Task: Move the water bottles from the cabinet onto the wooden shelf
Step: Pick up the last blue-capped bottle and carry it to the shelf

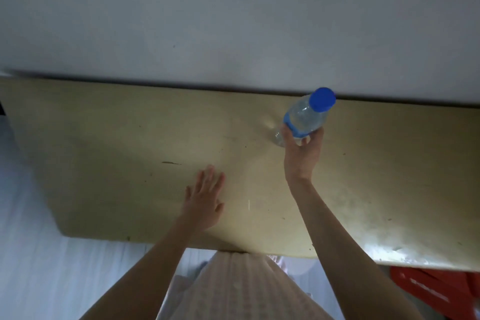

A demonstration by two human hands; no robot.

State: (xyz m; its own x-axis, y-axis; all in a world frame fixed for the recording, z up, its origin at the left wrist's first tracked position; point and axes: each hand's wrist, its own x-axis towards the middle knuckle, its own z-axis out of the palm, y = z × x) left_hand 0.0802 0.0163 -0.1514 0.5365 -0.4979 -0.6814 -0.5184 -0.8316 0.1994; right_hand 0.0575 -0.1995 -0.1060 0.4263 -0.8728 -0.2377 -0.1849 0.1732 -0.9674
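Wooden shelf (130, 150) carried one water bottle (302, 117) at two o'clock, gripped by the right hand (301, 156), the left hand (205, 197) open; other bottles and the cabinet were unseen.

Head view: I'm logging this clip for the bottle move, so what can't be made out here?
- Water bottle: its base is hidden by the right hand, so whether it touches the wooden shelf is unclear.
- Bottle label: too blurred to read.
- Cabinet: out of frame.
- Red object: cut off at the lower right corner.
- Left hand: resting or hovering, unclear.
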